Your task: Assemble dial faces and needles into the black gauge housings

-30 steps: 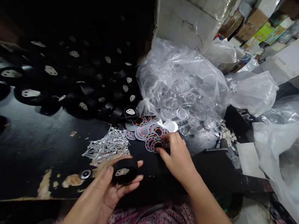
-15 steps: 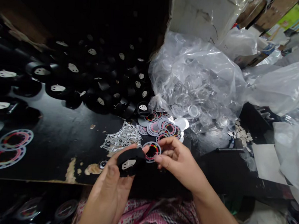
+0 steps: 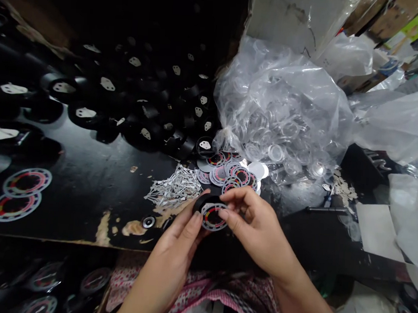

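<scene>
Beyond left hand [image 3: 182,235] (occupied), silvery pins [image 3: 175,186]

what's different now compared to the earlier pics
The right hand has taken a printed dial from the dial pile and brought it toward the person, to the black housing in the left hand; the dial now overlaps its front. The camera view has shifted too. The hands kept the housing; the silver pointer pile and clear-ring bag look unchanged.

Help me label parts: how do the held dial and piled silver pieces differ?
The dial is round; the silver pieces are slender. The dial has coloured printing; the silver pieces look plain. The right hand holds the dial; the silver pieces lie heaped.
</scene>
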The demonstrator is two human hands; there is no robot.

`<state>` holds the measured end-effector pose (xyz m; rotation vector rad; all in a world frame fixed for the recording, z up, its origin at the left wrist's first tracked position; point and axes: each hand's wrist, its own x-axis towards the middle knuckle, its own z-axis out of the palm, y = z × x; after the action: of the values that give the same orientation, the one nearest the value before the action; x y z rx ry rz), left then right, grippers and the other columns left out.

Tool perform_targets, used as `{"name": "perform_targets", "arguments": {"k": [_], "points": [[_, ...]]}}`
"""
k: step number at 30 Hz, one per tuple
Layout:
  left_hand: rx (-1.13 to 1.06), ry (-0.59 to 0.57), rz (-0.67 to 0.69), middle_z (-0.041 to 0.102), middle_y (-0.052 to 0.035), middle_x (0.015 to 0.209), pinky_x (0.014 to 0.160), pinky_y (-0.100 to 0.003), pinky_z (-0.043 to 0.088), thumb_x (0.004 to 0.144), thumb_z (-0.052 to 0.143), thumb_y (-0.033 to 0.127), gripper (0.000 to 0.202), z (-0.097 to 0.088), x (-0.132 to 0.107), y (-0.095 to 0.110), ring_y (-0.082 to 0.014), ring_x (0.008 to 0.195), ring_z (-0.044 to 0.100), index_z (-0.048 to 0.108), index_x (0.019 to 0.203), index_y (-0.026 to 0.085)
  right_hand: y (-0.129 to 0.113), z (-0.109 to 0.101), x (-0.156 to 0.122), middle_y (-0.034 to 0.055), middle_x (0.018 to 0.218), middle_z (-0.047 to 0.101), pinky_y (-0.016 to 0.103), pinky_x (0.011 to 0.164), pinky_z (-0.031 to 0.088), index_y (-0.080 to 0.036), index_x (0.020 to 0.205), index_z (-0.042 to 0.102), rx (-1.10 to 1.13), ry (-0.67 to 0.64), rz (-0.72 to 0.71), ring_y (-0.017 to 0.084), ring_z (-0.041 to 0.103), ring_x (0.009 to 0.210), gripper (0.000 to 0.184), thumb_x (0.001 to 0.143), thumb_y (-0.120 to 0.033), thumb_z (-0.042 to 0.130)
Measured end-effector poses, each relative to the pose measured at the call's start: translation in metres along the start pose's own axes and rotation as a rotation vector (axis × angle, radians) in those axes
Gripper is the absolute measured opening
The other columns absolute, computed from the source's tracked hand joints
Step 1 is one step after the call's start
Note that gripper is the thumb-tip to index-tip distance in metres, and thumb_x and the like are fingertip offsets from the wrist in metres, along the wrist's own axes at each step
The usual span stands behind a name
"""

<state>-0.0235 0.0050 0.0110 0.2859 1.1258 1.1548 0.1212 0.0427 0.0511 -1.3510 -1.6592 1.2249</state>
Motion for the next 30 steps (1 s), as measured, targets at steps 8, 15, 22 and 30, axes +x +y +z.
{"name": "perform_targets", "arguments": {"k": [8, 15, 22, 30], "points": [[0.110, -0.163, -0.038, 0.063, -0.0019, 0.142, 0.103, -0.038, 0.052, 0.088, 0.069, 0.041, 0.038, -0.013, 0.005, -0.006, -0.0285, 0.131, 0.057, 0.070, 0.125, 0.034, 0.003, -0.003, 0.001, -0.0027, 0.088, 0.065, 0.024, 0.073, 0.048, -0.022, 0.095, 0.065, -0.092, 0.062, -0.035, 0.011, 0.061, 0.081, 0.007, 0.091, -0.016, 0.064], [0.050, -0.206, -0.058, 0.066, 0.0006, 0.139, 0.099, -0.033, 0.055, 0.088, 0.070, 0.041, 0.031, -0.014, 0.006, -0.011, -0.0257, 0.128, 0.059, 0.074, 0.119, 0.037, 0.005, -0.004, 0.001, -0.0039, 0.082, 0.062, 0.025, 0.069, 0.046, -0.022, 0.090, 0.060, 0.004, 0.017, 0.126, 0.011, 0.059, 0.075, 0.004, 0.090, -0.020, 0.064], [0.143, -0.212, 0.010, 0.072, 0.0016, 0.128, 0.099, -0.028, 0.054, 0.084, 0.075, 0.036, 0.034, -0.018, 0.009, -0.017, -0.0208, 0.117, 0.066, 0.073, 0.118, 0.035, 0.007, -0.001, 0.000, -0.0037, 0.082, 0.057, 0.025, 0.065, 0.043, -0.022, 0.089, 0.055, -0.114, -0.014, 0.160, 0.011, 0.054, 0.072, 0.013, 0.087, -0.026, 0.067], [0.370, -0.006, 0.095, 0.075, -0.0021, 0.119, 0.093, -0.026, 0.056, 0.081, 0.076, 0.038, 0.033, -0.046, -0.010, 0.001, -0.0241, 0.113, 0.068, 0.075, 0.114, 0.030, 0.000, 0.006, 0.005, 0.0005, 0.092, 0.069, 0.028, 0.074, 0.048, -0.020, 0.104, 0.063, -0.218, -0.261, 0.043, 0.014, 0.063, 0.082, 0.011, 0.093, -0.021, 0.059]]}}
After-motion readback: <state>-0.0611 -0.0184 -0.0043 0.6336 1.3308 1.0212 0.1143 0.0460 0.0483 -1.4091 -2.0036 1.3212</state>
